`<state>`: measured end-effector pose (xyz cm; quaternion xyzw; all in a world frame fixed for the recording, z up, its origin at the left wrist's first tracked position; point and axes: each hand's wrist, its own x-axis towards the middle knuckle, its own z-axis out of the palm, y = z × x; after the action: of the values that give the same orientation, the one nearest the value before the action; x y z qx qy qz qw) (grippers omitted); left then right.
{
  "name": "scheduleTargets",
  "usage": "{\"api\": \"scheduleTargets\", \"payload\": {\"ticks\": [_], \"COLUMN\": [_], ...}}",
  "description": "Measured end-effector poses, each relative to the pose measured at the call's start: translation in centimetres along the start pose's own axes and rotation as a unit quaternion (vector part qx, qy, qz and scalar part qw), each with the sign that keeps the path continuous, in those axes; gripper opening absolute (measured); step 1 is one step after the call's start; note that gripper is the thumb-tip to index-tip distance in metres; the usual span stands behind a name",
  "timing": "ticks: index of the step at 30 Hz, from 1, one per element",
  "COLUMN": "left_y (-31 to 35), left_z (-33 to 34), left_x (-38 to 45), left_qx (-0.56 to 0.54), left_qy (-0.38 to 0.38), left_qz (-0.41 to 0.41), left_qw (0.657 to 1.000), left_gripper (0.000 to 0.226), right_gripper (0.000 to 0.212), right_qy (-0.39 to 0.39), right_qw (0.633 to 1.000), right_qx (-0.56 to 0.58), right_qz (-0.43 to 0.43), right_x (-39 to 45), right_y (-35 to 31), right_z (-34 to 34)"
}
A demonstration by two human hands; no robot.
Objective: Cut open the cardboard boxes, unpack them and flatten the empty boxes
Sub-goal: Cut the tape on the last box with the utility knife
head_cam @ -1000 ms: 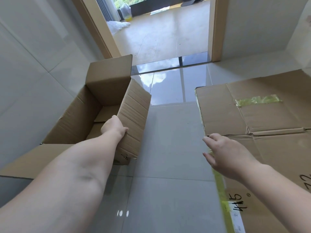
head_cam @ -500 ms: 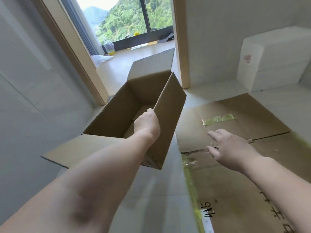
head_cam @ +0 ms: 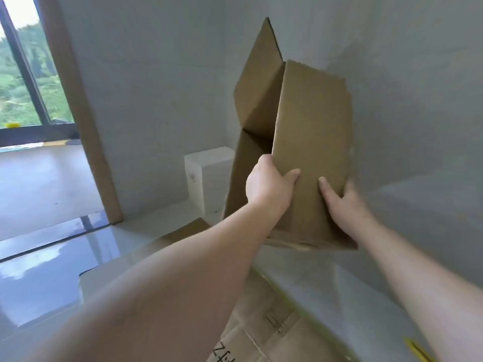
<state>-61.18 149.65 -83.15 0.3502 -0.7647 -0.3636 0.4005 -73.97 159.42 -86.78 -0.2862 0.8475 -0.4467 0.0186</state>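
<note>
Box (head_cam: 311,142) lifted, right hand (head_cam: 345,202) now gripping, blurred

Both forearms are bare up to the frame edge, with no sleeve showing. The left hand (head_cam: 269,184) and right hand (head_cam: 342,202) are bare too, the nails short and plain.

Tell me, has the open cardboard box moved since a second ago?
Yes. The cardboard box went from the floor by the left wall up and rightward, past the white block.
</note>
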Motion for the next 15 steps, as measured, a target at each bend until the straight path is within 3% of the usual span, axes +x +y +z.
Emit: {"api": "scheduleTargets", "payload": {"ticks": [3, 5, 7, 10, 13, 15], "left_y": [2.3, 1.0, -1.8, -7.5, -13.7, -17.4], "left_z": [1.4, 1.4, 1.1, 0.0, -1.4, -2.7], "left_x": [0.0, -0.3, -1.3, -3.6, -7.6, -10.1], "left_qx": [-0.175, -0.239, -0.244, -0.156, -0.067, 0.053], "left_qy": [0.003, -0.006, -0.023, -0.062, -0.109, -0.153], "left_qz": [-0.013, -0.052, -0.105, -0.214, -0.336, -0.337], "left_qw": [0.984, 0.97, 0.964, 0.962, 0.933, 0.927], "left_gripper": [0.044, 0.05, 0.053, 0.067, 0.08, 0.073], "right_gripper": [0.09, 0.089, 0.084, 0.068, 0.048, 0.044], "right_qy": [0.179, 0.181, 0.131, 0.02, -0.124, -0.208], "right_qw": [0.979, 0.964, 0.948, 0.924, 0.919, 0.909], "right_qx": [-0.069, -0.136, -0.219, -0.302, -0.31, -0.307], "right_qz": [-0.071, -0.138, -0.189, -0.233, -0.209, -0.19], "right_x": [1.7, 2.0, 1.4, -0.5, -3.5, -6.2], "right_y": [-2.8, -5.0, -6.8, -7.8, -7.0, -5.6], "right_z": [-5.5, -6.3, -4.7, 0.7, 7.5, 12.0]}}
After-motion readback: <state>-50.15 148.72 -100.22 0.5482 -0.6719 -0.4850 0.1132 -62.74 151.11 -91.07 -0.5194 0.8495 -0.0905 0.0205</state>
